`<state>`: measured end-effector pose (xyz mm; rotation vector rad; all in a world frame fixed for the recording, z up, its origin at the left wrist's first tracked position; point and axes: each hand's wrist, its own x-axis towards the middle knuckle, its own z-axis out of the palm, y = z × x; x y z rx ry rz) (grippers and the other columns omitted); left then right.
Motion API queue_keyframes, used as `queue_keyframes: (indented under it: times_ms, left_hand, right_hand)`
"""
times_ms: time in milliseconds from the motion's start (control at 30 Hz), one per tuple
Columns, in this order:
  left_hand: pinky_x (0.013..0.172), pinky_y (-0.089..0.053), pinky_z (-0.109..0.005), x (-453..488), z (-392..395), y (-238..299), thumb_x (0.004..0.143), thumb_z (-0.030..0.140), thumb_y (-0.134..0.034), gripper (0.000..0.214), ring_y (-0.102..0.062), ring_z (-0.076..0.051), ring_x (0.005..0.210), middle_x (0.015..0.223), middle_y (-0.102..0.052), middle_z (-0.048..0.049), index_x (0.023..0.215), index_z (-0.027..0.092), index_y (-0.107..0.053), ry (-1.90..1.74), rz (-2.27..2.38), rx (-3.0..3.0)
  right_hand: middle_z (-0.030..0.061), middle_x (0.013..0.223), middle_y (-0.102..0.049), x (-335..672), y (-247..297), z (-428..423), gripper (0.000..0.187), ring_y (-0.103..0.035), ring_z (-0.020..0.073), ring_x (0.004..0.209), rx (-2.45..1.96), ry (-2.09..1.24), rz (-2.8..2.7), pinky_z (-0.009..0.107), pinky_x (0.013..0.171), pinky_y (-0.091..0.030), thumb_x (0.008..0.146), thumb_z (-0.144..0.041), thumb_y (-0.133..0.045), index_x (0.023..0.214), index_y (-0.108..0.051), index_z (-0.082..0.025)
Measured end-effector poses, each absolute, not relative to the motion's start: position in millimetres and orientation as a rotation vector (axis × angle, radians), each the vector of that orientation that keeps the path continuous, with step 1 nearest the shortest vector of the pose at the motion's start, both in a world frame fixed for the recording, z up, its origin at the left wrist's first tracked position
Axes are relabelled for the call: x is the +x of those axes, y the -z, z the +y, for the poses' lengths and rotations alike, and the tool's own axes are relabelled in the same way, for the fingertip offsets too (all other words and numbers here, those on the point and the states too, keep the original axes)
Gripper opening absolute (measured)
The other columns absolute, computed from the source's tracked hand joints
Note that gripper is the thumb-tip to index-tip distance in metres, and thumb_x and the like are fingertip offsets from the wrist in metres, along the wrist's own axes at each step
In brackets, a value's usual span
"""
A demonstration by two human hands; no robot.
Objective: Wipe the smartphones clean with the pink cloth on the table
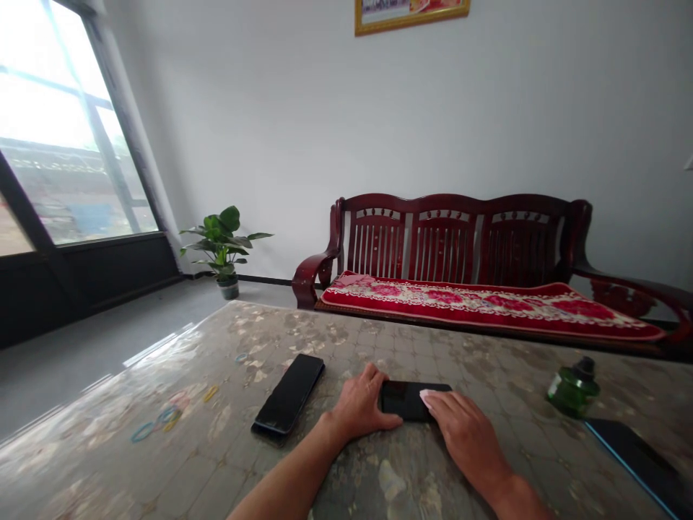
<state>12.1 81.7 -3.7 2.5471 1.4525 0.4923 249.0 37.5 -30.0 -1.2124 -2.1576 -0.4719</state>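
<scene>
A black phone (403, 398) lies flat on the mottled table (216, 462) in front of me. My left hand (360, 406) rests at its left end, fingers curled against that edge. My right hand (460, 432) lies on the phone's right part, and a small white cloth or wipe (424, 394) shows under its fingertips on the screen. A second, larger black phone (289, 394) lies face up to the left, apart from both hands.
A green bottle (572, 388) with a dark cap lies on the table at right. A dark tablet with a blue edge (636, 455) sits at the right corner. Several coloured rubber bands (162, 420) lie at left. A red wooden bench (476, 267) stands behind the table.
</scene>
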Motion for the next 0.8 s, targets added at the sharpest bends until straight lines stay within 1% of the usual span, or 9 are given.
queue_keyframes:
  times_ms: [133,267,400,500,667,800]
  left_hand:
    - [0.088,-0.051,-0.035,12.3,82.5,3.7,0.065,0.058,-0.075,0.061,-0.062,-0.025,0.100,0.114,-0.057,-0.0037,0.113,0.024,-0.057,-0.478,1.460,2.548]
    - [0.086,-0.051,-0.034,13.4,82.4,1.8,0.067,0.057,-0.073,0.058,-0.062,-0.025,0.100,0.113,-0.056,-0.0039,0.112,0.024,-0.057,-0.452,1.463,2.563]
    - [0.083,-0.051,-0.032,14.1,82.2,0.9,0.068,0.056,-0.072,0.054,-0.063,-0.024,0.098,0.112,-0.056,-0.0038,0.110,0.024,-0.057,-0.446,1.477,2.562]
    - [0.083,-0.051,-0.032,13.9,82.6,2.1,0.068,0.053,-0.072,0.054,-0.063,-0.024,0.097,0.112,-0.056,-0.0035,0.112,0.025,-0.057,-0.461,1.467,2.557]
    - [0.083,-0.050,-0.032,13.3,83.4,4.6,0.069,0.053,-0.072,0.054,-0.062,-0.024,0.098,0.112,-0.056,-0.0034,0.113,0.026,-0.058,-0.466,1.472,2.558]
    - [0.082,-0.050,-0.031,13.0,83.7,5.3,0.069,0.054,-0.071,0.052,-0.062,-0.024,0.099,0.111,-0.056,-0.0033,0.111,0.026,-0.058,-0.463,1.475,2.564]
  right_hand:
    - [0.0044,0.107,-0.071,248.3,29.4,33.3,0.033,-0.065,0.0185,0.092,-1.220,0.445,-2.175,0.032,0.085,-0.049,0.100,-0.017,-0.035,0.113,-0.065,-0.023]
    - [0.0057,0.110,-0.070,243.7,28.6,25.0,0.029,-0.064,0.0208,0.098,-1.243,0.402,-2.193,0.035,0.089,-0.050,0.098,-0.017,-0.042,0.116,-0.064,-0.021]
    - [0.0059,0.115,-0.067,237.4,25.2,19.2,0.031,-0.062,0.0209,0.104,-1.308,0.297,-2.163,0.035,0.092,-0.051,0.093,-0.011,-0.048,0.119,-0.062,-0.021]
    - [0.0043,0.112,-0.069,240.0,21.3,21.2,0.031,-0.063,0.0191,0.102,-1.298,0.250,-2.179,0.033,0.091,-0.051,0.093,-0.009,-0.047,0.115,-0.063,-0.022]
    - [0.0041,0.107,-0.071,260.2,19.9,25.0,0.030,-0.064,0.0192,0.097,-1.349,0.311,-2.205,0.033,0.088,-0.052,0.094,-0.007,-0.044,0.110,-0.065,-0.022]
    - [0.0047,0.104,-0.070,267.4,23.6,21.8,0.029,-0.064,0.0202,0.094,-1.446,0.410,-2.177,0.034,0.085,-0.051,0.093,-0.005,-0.046,0.108,-0.065,-0.021]
